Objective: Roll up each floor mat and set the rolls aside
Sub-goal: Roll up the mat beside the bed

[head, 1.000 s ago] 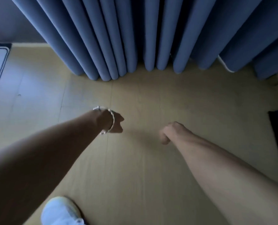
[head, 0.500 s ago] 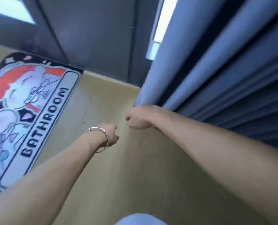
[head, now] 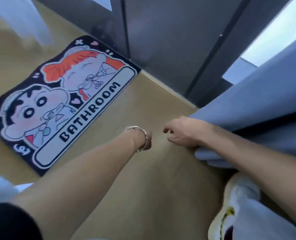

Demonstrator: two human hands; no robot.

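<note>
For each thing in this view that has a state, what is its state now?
Bathroom mat: flat on the floor, unrolled, not touched.
Left hand: mostly hidden behind the wrist, grip cannot be told.
Right hand: loosely curled, empty.
Blue curtain: hanging, its folds reach the floor.
Bracelet: on the left wrist.

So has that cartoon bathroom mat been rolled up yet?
No, the bathroom mat lies flat and fully spread on the floor, and neither the left hand nor the right hand touches it.
</note>
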